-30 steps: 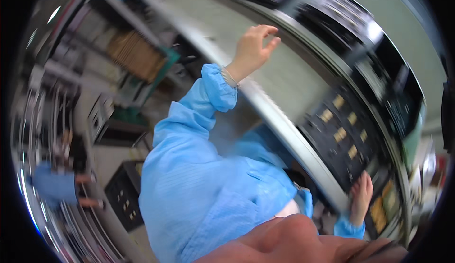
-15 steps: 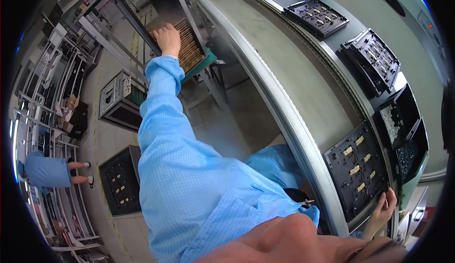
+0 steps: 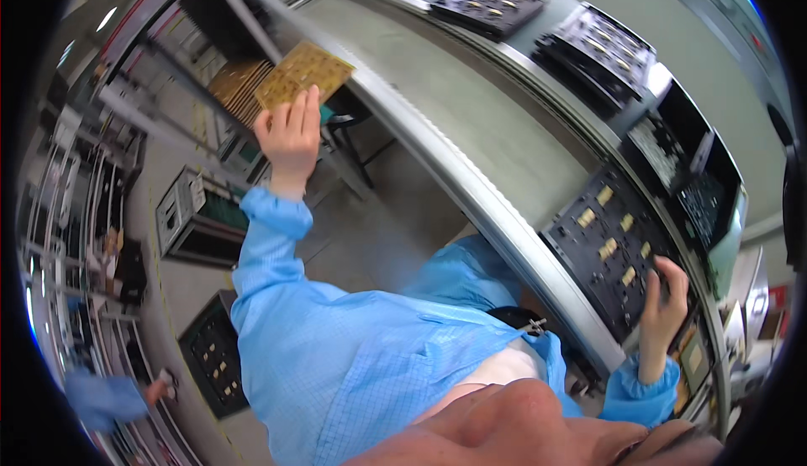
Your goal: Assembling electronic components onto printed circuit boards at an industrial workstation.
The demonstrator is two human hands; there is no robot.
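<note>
My left hand (image 3: 288,140) is closed on a yellow-brown circuit board (image 3: 307,73), fingers on its near edge, raised beside the conveyor's near rail. Just left of it, a rack of upright boards (image 3: 237,88) is partly hidden behind the held one. On the right, my right hand (image 3: 658,323) is at the near right corner of a black fixture tray (image 3: 580,252) lying on the conveyor. Its thumb and fingers are curved and apart, with nothing seen between them; whether they touch the tray is hard to tell. Small pale-yellow pieces sit in the tray.
The metal-railed conveyor (image 3: 437,88) runs diagonally across. Beyond it are black fixtures (image 3: 487,4), (image 3: 601,50) and two black bins (image 3: 656,147), (image 3: 706,205) of small parts. Another fixture (image 3: 217,352) is at lower left. A person in blue (image 3: 109,399) is blurred at far left.
My left hand has drawn back from the rack and now holds a circuit board over by the rail. My right hand has come up onto the tray's corner. The whole view has turned.
</note>
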